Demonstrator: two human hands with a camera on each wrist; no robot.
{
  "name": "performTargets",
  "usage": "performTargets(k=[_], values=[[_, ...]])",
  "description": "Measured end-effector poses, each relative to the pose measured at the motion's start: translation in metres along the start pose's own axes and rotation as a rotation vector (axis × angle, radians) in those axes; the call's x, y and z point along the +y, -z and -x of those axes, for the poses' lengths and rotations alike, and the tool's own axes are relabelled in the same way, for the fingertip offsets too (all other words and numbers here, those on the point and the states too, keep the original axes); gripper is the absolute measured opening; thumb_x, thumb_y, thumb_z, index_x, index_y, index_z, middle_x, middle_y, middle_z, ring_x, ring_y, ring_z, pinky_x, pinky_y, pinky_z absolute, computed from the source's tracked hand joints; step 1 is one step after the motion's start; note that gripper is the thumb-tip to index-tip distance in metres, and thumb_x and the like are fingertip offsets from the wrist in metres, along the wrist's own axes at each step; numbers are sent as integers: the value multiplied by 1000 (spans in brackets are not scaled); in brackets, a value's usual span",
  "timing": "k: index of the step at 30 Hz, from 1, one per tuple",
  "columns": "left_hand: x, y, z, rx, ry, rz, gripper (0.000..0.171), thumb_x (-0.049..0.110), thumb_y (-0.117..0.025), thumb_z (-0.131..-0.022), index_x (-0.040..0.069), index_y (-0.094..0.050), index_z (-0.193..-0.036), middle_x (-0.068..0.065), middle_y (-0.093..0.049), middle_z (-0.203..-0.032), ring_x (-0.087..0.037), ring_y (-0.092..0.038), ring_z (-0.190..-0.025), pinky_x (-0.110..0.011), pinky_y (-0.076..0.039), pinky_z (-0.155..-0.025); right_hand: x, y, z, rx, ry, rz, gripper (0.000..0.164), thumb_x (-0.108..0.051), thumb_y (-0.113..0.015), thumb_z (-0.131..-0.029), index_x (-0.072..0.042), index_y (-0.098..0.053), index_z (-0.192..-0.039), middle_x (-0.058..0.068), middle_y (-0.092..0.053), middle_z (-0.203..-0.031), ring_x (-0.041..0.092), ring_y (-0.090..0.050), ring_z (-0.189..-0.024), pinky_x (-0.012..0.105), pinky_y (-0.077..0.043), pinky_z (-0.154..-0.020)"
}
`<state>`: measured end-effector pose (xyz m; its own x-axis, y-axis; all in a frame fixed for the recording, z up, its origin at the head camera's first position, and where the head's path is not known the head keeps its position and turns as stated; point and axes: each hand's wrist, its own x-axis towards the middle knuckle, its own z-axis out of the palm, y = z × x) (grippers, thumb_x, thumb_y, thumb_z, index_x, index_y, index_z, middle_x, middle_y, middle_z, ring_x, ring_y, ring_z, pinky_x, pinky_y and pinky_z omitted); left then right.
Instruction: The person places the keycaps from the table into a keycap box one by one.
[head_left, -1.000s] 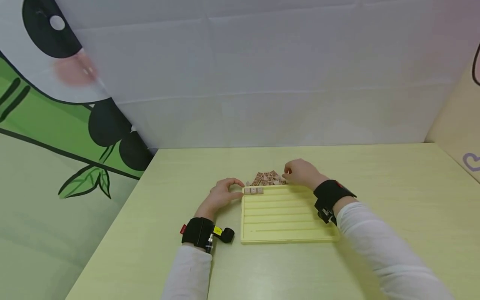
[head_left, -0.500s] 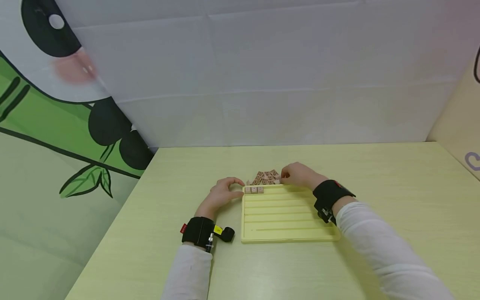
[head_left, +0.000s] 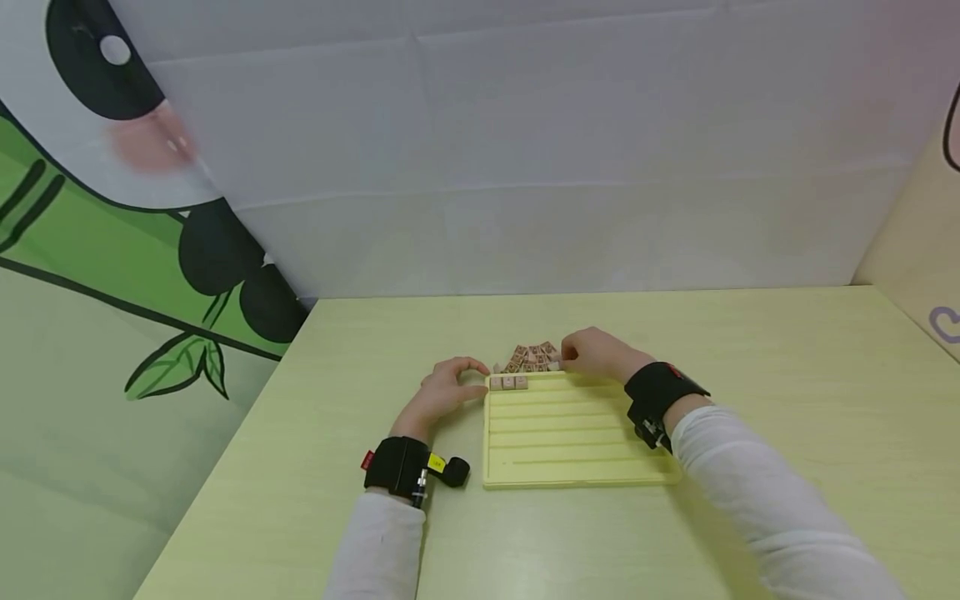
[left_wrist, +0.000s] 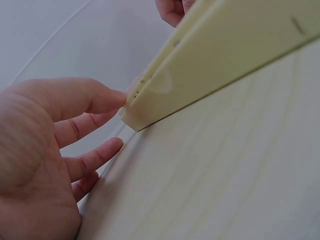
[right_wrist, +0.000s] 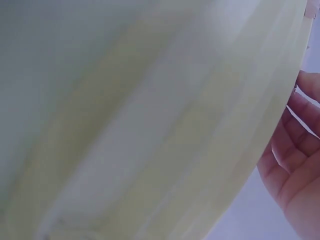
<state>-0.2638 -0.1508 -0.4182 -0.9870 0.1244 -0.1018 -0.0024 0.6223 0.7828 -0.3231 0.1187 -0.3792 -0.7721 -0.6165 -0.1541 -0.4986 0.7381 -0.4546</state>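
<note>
A pale yellow ridged tray (head_left: 581, 450) lies on the table, with three small wooden tiles (head_left: 508, 382) side by side at the left of its top row. My left hand (head_left: 444, 395) touches the tray's upper left corner, thumb and index finger spread about it; the left wrist view shows a fingertip against the tray's corner wall (left_wrist: 190, 75). Behind the tray's far edge lies a pile of dark-marked tiles (head_left: 532, 358). My right hand (head_left: 600, 354) has curled fingers at the pile's right end, pinching a tile (head_left: 555, 365) that the fingertips mostly hide.
The pale wooden table (head_left: 360, 358) runs back to a white sheet-like wall (head_left: 540, 233). A printed cartoon panel (head_left: 142, 275) stands at the left, and a cream wall (head_left: 915, 250) at the right. In the right wrist view the tray's ridges (right_wrist: 215, 115) are blurred.
My right hand has shifted slightly left and down along the tile pile's right end. The left hand, the tray and the three tiles in its row have stayed in place.
</note>
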Motion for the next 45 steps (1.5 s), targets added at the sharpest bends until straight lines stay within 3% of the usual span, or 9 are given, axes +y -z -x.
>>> performTargets(k=[10, 14, 21, 25, 29, 37, 45], values=[[0, 1, 1, 6, -8, -21, 23, 21, -70, -81, 17, -66, -103, -10, -50, -140, -38, -30, -137, -65, -3, -109, 0, -1, -4, -2, 36, 21, 15, -17, -58, -94, -6, -68, -92, 5, -60, -79, 15, -45, -67, 29, -36, -64], [1, 1, 1, 4, -13, -23, 23, 21, -70, -81, 17, -66, -104, -10, -50, -140, -38, -31, -137, -65, -3, -109, -1, -1, -2, 20, 58, 13, 10, -15, -60, -93, -6, -62, -89, 5, -56, -77, 16, -43, -68, 29, -35, -64], [-4, 4, 7, -11, -23, -21, 23, 21, -70, -81, 18, -66, -104, -10, -49, -141, -37, -30, -138, -65, -3, -110, -13, -7, 9, 82, 26, -47, 11, -14, -60, -93, -6, -53, -94, 9, -57, -87, 19, -45, -70, 31, -36, -65], [-7, 6, 12, -21, -28, -25, 23, 22, -70, -82, 18, -66, -104, -10, -48, -141, -37, -29, -138, -65, -3, -110, -21, -13, 12, 105, 15, -108, 19, -15, -59, -93, -4, -56, -108, 14, -62, -102, 25, -57, -85, 34, -47, -74], [-11, 8, 16, -31, -39, -32, 23, 22, -70, -82, 18, -66, -104, -10, -49, -141, -37, -30, -138, -65, -5, -110, -29, -19, 16, 112, 26, -142, 28, -15, -59, -93, -4, -59, -119, 17, -62, -113, 32, -60, -101, 38, -50, -84], [-8, 5, 10, -19, -30, -18, 23, 22, -70, -81, 19, -66, -104, -9, -49, -141, -37, -29, -138, -65, -4, -110, -23, -13, 13, 122, 64, -175, 15, -12, -60, -92, -7, -68, -104, 16, -64, -117, 29, -61, -98, 36, -51, -82], [-2, 2, 2, 3, -7, -1, 23, 22, -70, -81, 19, -66, -104, -10, -48, -142, -37, -28, -138, -65, -3, -110, -11, -7, 8, 109, 73, -200, 18, -11, -57, -93, -5, -67, -107, 16, -64, -114, 31, -60, -102, 38, -51, -85]])
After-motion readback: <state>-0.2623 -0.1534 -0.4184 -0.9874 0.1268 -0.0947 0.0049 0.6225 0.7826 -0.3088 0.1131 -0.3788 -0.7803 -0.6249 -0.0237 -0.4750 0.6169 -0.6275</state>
